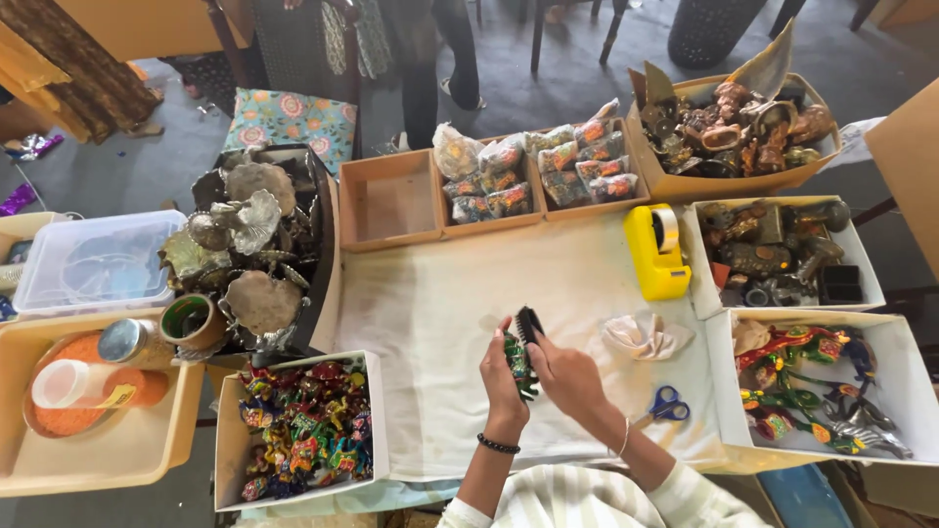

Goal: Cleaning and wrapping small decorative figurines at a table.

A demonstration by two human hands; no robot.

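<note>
Both hands are up over the near middle of the white cloth [469, 293]. The left hand [502, 376] is wrapped around a small colourful painted figurine [515, 360], and the right hand [565, 376] is gripping a little black brush [528, 324] that's touching its top. Blue-handled scissors [668, 404] sit just right of the wrist, and a yellow tape dispenser [656, 252] is further back.

One yellow tape dispenser [656, 251], one pair of blue-handled scissors [667, 405], one crumpled cloth [646, 335], one black brush [529, 324], three brown open trays [391, 203], three white boxes [871, 293], two hands [502, 376]
</note>
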